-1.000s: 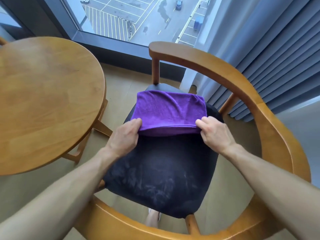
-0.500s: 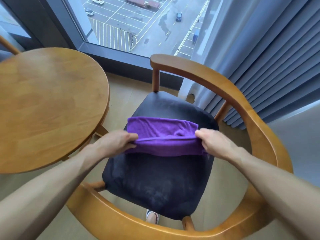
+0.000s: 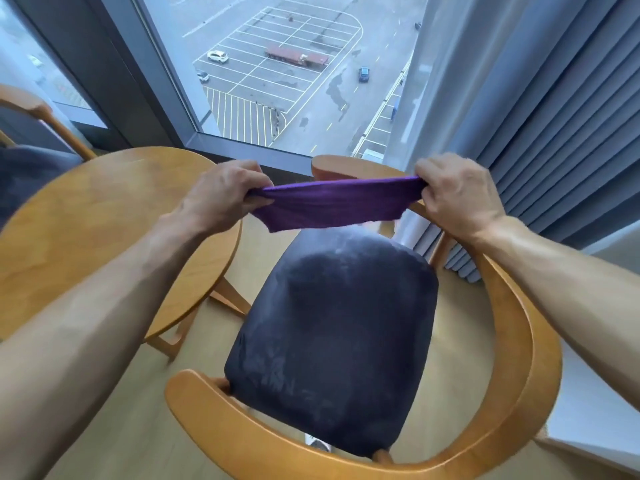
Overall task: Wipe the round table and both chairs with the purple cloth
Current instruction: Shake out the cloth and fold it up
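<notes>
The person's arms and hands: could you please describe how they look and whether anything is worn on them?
Both forearms are bare as far as the frame shows: no sleeves, gloves, watch or bracelets. The left hand and right hand show no rings on the visible fingers. Veins and tendons stand out along the forearms and the backs of the hands.

Soft grey daylight pours in through the window (image 3: 277,71), bright and even, no hard shadows. A pale sheen sits on the dark chair seat (image 3: 332,334) below it. Wide-angle bend curves the window frame and the forearms at the edges; the cloth (image 3: 329,206) looks slightly motion-blurred.
</notes>
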Demonstrator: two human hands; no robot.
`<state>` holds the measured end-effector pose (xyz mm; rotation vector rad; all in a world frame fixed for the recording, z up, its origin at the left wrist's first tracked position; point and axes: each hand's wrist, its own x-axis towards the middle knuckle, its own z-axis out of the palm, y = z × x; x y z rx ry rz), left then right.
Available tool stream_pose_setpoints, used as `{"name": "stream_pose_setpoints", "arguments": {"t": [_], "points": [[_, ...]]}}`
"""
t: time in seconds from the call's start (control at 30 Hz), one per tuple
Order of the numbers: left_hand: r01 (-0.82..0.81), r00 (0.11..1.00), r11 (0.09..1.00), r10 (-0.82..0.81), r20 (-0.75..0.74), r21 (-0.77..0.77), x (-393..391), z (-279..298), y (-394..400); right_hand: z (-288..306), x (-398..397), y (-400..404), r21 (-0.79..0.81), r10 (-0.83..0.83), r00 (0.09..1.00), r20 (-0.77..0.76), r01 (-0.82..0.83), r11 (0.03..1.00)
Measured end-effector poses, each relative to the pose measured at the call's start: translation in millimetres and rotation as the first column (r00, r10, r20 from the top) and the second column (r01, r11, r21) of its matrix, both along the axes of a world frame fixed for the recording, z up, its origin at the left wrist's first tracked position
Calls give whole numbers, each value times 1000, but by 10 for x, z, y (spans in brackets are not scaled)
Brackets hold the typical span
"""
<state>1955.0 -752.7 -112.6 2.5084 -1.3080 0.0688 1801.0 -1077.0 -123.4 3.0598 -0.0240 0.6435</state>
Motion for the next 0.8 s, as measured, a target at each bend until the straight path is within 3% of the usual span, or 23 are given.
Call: {"name": "stream_pose_setpoints", "arguments": {"t": [0.1, 0.2, 0.27, 0.33, 0.4, 0.47, 0.63, 0.73, 0.8], "points": [[30, 999, 996, -28, -29, 83, -246, -249, 42, -341, -307, 34, 12, 49, 986, -160, -48, 999], [25, 995, 952, 6, -103, 305, -535, -735, 85, -804, -594, 139, 42, 63, 899, -434, -50, 998], [75, 987, 872, 6, -163, 484, -758, -1064, 109, -1097, -797, 284, 69, 75, 782, -619, -40, 997], [167, 973, 768, -25, -231, 619, -1007, -1330, 134, -1360, -1029, 473, 76, 97, 604, -791, -61, 995], [250, 955, 675, -54, -291, 694, -1216, -1527, 170, -1556, -1234, 611, 76, 122, 453, -883, -120, 990], [296, 940, 632, -60, -335, 716, -1332, -1630, 209, -1622, -1352, 642, 92, 136, 395, -908, -130, 987], [238, 945, 730, -22, -326, 640, -1185, -1659, 259, -1575, -1139, 483, 31, 68, 448, -891, -90, 995], [87, 931, 839, 124, -343, 537, -931, -1694, 226, -1576, -845, 367, -23, -20, 553, -833, 2, 1000], [-26, 911, 864, 228, -344, 504, -723, -1775, 181, -1630, -635, 274, -1, -70, 628, -775, 109, 994]]}}
